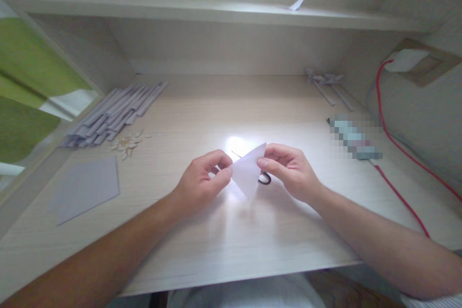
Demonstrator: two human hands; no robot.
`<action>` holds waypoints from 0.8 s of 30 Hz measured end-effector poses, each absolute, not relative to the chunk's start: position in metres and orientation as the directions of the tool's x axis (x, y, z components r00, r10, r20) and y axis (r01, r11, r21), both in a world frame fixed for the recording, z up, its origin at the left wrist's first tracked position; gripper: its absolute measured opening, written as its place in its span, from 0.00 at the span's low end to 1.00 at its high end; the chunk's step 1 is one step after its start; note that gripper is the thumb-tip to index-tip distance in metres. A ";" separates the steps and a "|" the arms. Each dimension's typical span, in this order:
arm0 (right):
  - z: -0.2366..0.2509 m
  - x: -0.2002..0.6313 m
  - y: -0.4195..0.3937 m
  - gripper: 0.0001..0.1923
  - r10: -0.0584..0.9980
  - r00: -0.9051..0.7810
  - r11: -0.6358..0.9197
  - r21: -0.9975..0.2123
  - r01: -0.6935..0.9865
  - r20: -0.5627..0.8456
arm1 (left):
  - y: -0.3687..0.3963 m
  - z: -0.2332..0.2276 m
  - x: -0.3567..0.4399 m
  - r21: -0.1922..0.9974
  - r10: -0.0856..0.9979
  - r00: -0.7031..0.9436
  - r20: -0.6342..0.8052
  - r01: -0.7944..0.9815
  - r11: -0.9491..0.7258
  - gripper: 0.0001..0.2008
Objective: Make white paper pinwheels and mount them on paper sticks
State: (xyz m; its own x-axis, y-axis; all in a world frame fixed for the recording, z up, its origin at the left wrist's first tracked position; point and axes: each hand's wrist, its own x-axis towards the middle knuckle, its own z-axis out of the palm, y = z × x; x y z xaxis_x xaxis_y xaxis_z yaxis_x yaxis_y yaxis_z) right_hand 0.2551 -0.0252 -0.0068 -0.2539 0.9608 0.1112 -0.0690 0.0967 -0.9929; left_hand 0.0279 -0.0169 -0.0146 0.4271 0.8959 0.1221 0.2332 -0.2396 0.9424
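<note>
Pale wooden desk [216, 120] under a shelf [202, 12]: both hands pinch one folded paper triangle [248, 173] just above the desktop.

Left hand [202, 180] closes thumb and forefinger on the triangle's left edge; right hand [288, 171] nips its upper right corner, so the paper spans the gap between them, about equally near to each. Its long axis runs from the raised upper-right tip down to a point aimed toward the person. Under it, a dark loop [265, 179] lies on the desk, possibly a scissors handle, though the paper hides most of it. Farther out: a grey sheet [86, 187] to the left, paper strips [111, 113] and small scraps [128, 143] behind it, a red cable [397, 147] to the right, folded pieces [327, 82] at the back.
</note>
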 end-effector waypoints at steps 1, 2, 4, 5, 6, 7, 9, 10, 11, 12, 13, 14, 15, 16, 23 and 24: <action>-0.007 0.255 -0.025 0.09 0.960 -0.260 0.089 -0.992 -0.086 0.108 | -0.017 -0.014 0.028 0.943 0.899 0.419 0.126 0.231 -0.240 0.07; -0.007 0.255 -0.025 0.09 0.959 -0.264 0.080 -0.992 -0.100 0.104 | -0.017 -0.014 0.028 0.944 0.902 0.411 0.131 0.226 -0.240 0.07; -0.008 0.255 -0.025 0.09 0.959 -0.265 0.069 -0.991 -0.117 0.098 | -0.017 -0.015 0.027 0.948 0.908 0.396 0.139 0.211 -0.237 0.07; -0.008 0.255 -0.025 0.10 0.959 -0.265 0.067 -0.990 -0.121 0.097 | -0.018 -0.015 0.027 0.951 0.912 0.385 0.144 0.199 -0.234 0.07; -0.009 0.255 -0.024 0.10 0.960 -0.264 0.064 -0.991 -0.121 0.095 | -0.018 -0.015 0.027 0.955 0.916 0.373 0.148 0.188 -0.230 0.07; -0.010 0.255 -0.024 0.10 0.960 -0.263 0.061 -0.991 -0.118 0.091 | -0.018 -0.015 0.028 0.958 0.921 0.360 0.151 0.176 -0.226 0.07; -0.011 0.256 -0.024 0.11 0.963 -0.256 0.056 -0.993 -0.109 0.082 | -0.018 -0.015 0.028 0.963 0.931 0.332 0.154 0.159 -0.216 0.07; -0.011 0.256 -0.023 0.11 0.965 -0.251 0.053 -0.993 -0.102 0.077 | -0.018 -0.015 0.029 0.965 0.935 0.321 0.153 0.157 -0.211 0.07; -0.011 0.256 -0.023 0.11 0.967 -0.246 0.050 -0.994 -0.096 0.073 | -0.018 -0.015 0.029 0.965 0.938 0.312 0.153 0.156 -0.209 0.07; -0.012 0.256 -0.023 0.12 0.968 -0.242 0.049 -0.994 -0.093 0.070 | -0.018 -0.015 0.030 0.966 0.940 0.307 0.152 0.156 -0.207 0.07; -0.012 0.257 -0.023 0.12 0.968 -0.240 0.048 -0.995 -0.093 0.069 | -0.018 -0.015 0.030 0.966 0.941 0.302 0.153 0.155 -0.206 0.07; -0.012 0.257 -0.023 0.12 0.969 -0.237 0.047 -0.994 -0.095 0.068 | -0.019 -0.015 0.030 0.966 0.942 0.298 0.153 0.154 -0.206 0.07; -0.012 0.257 -0.022 0.12 0.970 -0.233 0.047 -0.994 -0.095 0.068 | -0.019 -0.014 0.031 0.966 0.943 0.293 0.155 0.153 -0.207 0.06; -0.012 0.257 -0.022 0.12 0.972 -0.227 0.046 -0.994 -0.094 0.066 | -0.020 -0.014 0.031 0.966 0.944 0.289 0.158 0.155 -0.209 0.06; -0.013 0.256 -0.022 0.14 0.975 -0.216 0.036 -0.995 -0.098 0.056 | -0.021 -0.012 0.032 0.950 0.939 0.296 0.177 0.198 -0.242 0.08; -0.013 0.256 -0.021 0.14 0.974 -0.220 0.029 -0.994 -0.106 0.052 | -0.021 -0.012 0.032 0.948 0.939 0.296 0.178 0.204 -0.244 0.08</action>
State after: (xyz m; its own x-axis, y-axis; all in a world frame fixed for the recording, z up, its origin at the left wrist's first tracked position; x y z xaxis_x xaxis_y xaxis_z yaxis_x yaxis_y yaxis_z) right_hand 0.2559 -0.0213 -0.0128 -0.2199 0.9742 0.0515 -0.1058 0.0287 -0.9940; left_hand 0.0317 -0.0213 -0.0123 0.2960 0.9385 0.1777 0.2042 -0.2439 0.9481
